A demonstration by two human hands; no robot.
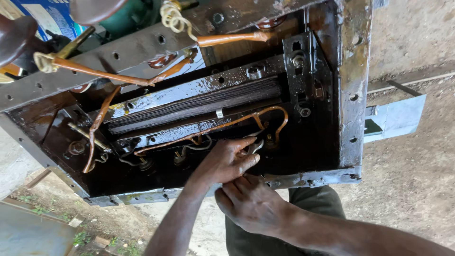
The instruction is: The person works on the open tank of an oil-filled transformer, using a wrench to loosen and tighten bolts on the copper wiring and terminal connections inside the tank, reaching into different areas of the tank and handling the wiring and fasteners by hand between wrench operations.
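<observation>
An open, oil-blackened metal tank [353, 95] lies on its side, with a dark laminated core [199, 102] clamped between bolted steel bars. Thin orange-brown leads [222, 125] run along the core to small terminals at the bottom. My left hand [225, 161] reaches inside the tank, its fingertips pinched on a pale wire loop [256, 146] by one terminal. Just below it at the tank's lower rim is my right hand [251, 204], fingers curled inward. Whether it holds anything is hidden.
Brown rounded insulators [14, 35] and coiled wire ends [173, 16] stick out at the top left. A bent grey metal sheet [398, 116] lies on the dirt floor to the right. A rusty steel plate [23, 234] is at the lower left.
</observation>
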